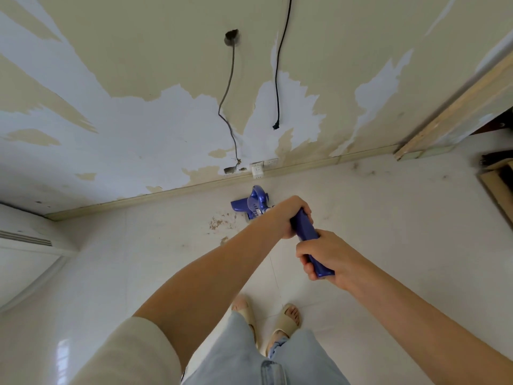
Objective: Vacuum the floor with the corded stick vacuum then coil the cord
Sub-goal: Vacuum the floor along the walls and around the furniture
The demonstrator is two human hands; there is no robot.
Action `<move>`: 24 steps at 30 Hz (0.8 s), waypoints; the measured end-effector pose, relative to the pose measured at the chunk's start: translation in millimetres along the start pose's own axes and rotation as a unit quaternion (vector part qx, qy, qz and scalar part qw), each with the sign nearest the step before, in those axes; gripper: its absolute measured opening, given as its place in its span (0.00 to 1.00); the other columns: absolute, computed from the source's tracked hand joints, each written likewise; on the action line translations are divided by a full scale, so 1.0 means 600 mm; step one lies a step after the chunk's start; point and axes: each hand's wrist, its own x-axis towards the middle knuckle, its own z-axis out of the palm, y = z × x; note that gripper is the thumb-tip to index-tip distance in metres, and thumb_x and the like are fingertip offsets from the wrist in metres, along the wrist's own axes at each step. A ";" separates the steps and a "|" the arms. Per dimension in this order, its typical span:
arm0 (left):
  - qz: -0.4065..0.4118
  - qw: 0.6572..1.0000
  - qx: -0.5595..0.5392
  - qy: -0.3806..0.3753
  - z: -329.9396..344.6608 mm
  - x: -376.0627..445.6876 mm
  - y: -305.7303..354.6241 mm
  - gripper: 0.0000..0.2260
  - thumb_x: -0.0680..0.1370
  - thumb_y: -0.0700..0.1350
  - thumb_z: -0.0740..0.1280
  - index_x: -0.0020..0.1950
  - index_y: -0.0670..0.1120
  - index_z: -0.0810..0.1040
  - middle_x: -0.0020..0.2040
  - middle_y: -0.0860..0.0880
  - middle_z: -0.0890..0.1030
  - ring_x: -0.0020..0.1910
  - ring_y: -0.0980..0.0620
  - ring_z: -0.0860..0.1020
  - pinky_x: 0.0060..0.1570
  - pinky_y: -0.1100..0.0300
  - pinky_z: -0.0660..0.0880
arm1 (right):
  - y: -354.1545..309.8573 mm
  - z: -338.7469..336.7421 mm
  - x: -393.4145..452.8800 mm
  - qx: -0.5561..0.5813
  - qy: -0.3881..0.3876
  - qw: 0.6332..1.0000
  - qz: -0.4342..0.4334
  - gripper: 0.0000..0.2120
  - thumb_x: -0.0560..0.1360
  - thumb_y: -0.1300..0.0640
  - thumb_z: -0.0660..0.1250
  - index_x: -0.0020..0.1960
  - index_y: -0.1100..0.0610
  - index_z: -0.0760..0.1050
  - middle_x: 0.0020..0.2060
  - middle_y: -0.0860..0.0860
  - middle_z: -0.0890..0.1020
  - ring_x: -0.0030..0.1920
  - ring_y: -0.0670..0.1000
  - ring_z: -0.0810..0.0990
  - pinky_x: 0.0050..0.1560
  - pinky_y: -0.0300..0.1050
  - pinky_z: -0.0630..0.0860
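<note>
A blue stick vacuum (254, 202) stands on the pale tiled floor (388, 218) close to the wall, its head near the baseboard. Its blue handle (306, 232) runs back toward me. My left hand (288, 215) grips the upper part of the handle, and my right hand (323, 257) grips the handle's near end just behind it. Brown stains (218, 222) mark the tiles left of the vacuum head. I cannot make out the vacuum's cord; most of the shaft is hidden behind my left hand.
A white socket block (256, 169) sits at the baseboard beyond the vacuum. A grey cable (230, 87) and a black cable (277, 79) hang down the peeling wall. A white air-conditioner unit (25, 251) stands left; a wooden door frame (455, 107) and wooden pieces (497, 187) are right.
</note>
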 end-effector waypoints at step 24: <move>0.007 0.999 0.050 -0.004 0.037 0.045 0.072 0.10 0.73 0.33 0.60 0.33 0.42 0.68 0.24 0.46 0.72 0.29 0.51 0.70 0.34 0.62 0.70 | -0.064 -0.042 0.041 -0.002 0.019 1.000 0.008 0.06 0.72 0.71 0.61 0.42 0.62 0.70 0.27 0.55 0.72 0.22 0.47 0.69 0.21 0.37 0.69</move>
